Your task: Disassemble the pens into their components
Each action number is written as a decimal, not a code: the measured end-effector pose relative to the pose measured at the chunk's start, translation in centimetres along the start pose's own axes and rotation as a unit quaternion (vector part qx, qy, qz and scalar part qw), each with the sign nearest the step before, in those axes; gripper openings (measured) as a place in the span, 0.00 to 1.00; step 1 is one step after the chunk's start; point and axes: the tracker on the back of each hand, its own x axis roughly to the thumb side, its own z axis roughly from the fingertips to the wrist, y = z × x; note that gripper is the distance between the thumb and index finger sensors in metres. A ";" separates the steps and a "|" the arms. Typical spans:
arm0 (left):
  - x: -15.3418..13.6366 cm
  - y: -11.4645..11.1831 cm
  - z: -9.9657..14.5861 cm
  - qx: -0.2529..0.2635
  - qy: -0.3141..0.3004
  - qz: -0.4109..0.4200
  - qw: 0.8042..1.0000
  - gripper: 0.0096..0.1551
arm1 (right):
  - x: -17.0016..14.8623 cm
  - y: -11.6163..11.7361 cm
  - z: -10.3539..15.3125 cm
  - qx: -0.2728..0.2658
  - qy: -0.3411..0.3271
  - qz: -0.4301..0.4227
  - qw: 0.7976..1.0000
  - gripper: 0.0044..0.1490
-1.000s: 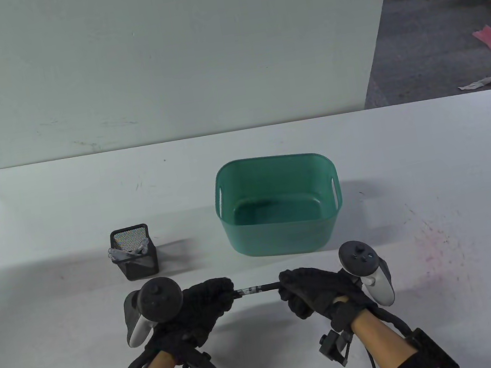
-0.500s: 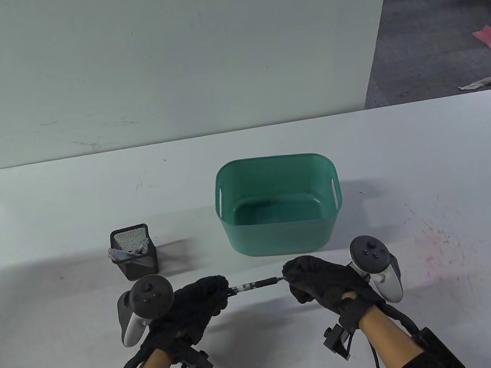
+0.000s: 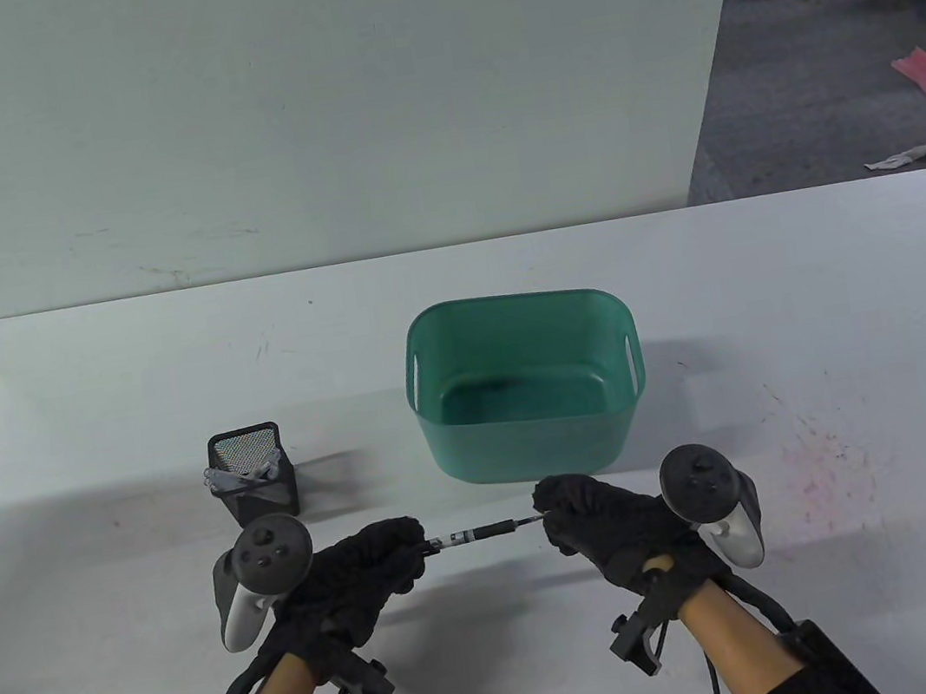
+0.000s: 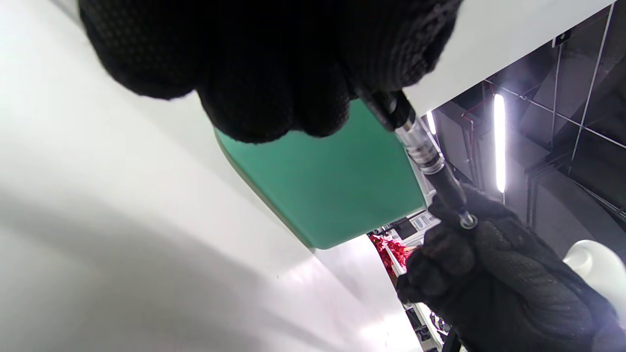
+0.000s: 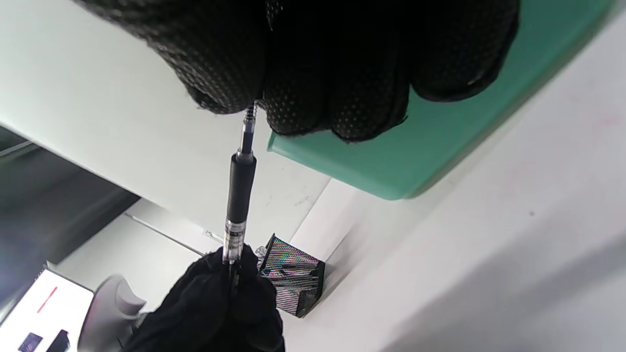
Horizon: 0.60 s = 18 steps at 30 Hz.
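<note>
The left hand (image 3: pixel 351 580), in a black knitted sensor glove, has its fingers curled tight around the clear plastic end of a slim black-gripped pen (image 3: pixel 479 532). The right hand (image 3: pixel 623 528), gloved the same way, pinches the opposite end, where the right wrist view shows a thin coiled spring and a narrow tip (image 5: pixel 249 122) emerging from the black rubber grip and disappearing between the fingertips. The pen hangs level above the white bench (image 3: pixel 86 407), just in front of the teal plastic tub (image 3: pixel 535 441), with both hands clamped on it.

Compared with a second ago, the hands have drawn further apart: more of the pen shows between them, and the right hand now grips only the thin tip rather than the black sleeve. Both hands have also drifted slightly toward the person's left.

The tub is smooth, rounded at the corners, with a slot handle cut into each short wall. To its left stands a square black wire-mesh pen holder (image 3: pixel 256 485), its mesh shimmering with colour, carrying several clear pens.
</note>
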 end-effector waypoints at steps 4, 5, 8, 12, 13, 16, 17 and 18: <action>-0.5 0.2 0.0 -0.004 0.011 0.038 0.999 0.25 | 0.4 -0.4 0.2 -0.033 -0.014 0.014 0.999 0.29; -0.6 0.2 0.0 -0.003 0.012 0.038 0.999 0.25 | 0.3 -0.5 0.2 -0.035 -0.013 0.009 0.999 0.29; -0.9 0.5 -0.1 -0.002 0.018 0.048 0.999 0.24 | 0.2 -0.9 0.2 -0.041 -0.013 -0.001 0.999 0.29; -1.4 0.4 -0.3 -0.026 0.017 0.085 0.996 0.24 | 0.5 -1.1 0.1 -0.040 -0.019 -0.001 0.999 0.29; -1.5 0.3 -0.4 -0.032 0.019 0.093 0.995 0.25 | 0.6 -1.1 0.1 -0.042 -0.019 0.001 0.999 0.29; -1.8 0.3 -0.5 -0.033 0.021 0.110 0.993 0.25 | 0.9 -1.5 0.2 -0.061 -0.021 0.008 0.998 0.29; -1.9 0.4 -0.5 -0.033 0.023 0.129 0.991 0.25 | 0.9 -1.6 0.2 -0.064 -0.021 0.005 0.998 0.29; -2.1 0.5 -0.4 -0.031 0.026 0.141 0.989 0.25 | 0.9 -1.8 0.2 -0.068 -0.022 0.001 0.997 0.29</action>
